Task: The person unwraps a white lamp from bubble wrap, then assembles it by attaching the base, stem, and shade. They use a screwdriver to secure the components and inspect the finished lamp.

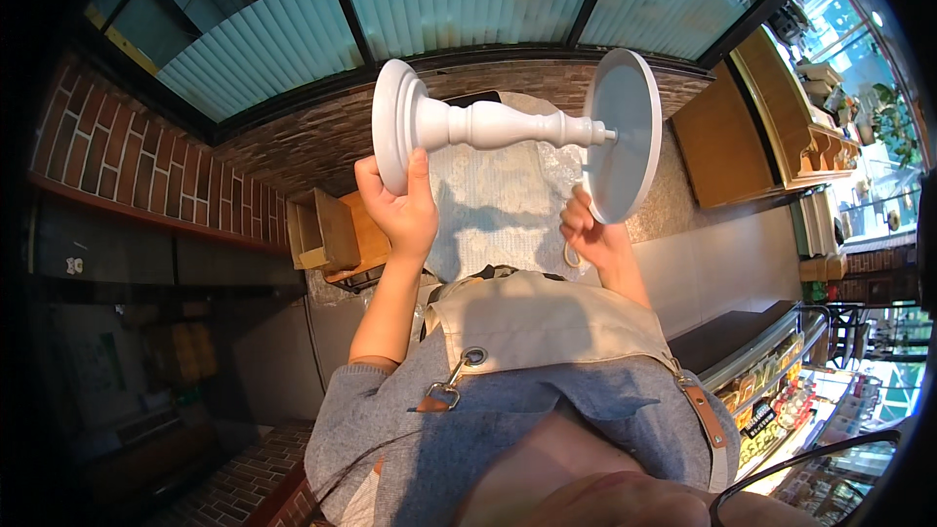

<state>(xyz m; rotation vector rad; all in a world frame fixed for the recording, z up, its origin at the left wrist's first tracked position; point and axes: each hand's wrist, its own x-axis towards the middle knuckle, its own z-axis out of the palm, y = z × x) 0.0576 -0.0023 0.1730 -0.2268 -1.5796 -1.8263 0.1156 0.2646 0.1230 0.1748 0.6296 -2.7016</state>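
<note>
A white stand with a turned column (503,125) lies sideways in the air in front of me. Its stepped round base (393,127) is at the left end, gripped at the lower rim by my left hand (402,210). At the right end a round white disc (625,141) stands on edge, its face against or very near the column's narrow tip; I cannot tell whether they are joined. My right hand (597,234) is closed at the disc's lower edge. A small pale curved piece (571,256) shows below its fingers, its kind unclear.
Below the stand is a table with a pale patterned cover (488,224), with clear plastic wrap (561,168) by the disc. An open cardboard box (322,229) sits at the left. A wooden cabinet (727,132) and a lit display case (771,400) stand right; windows (468,0) run behind.
</note>
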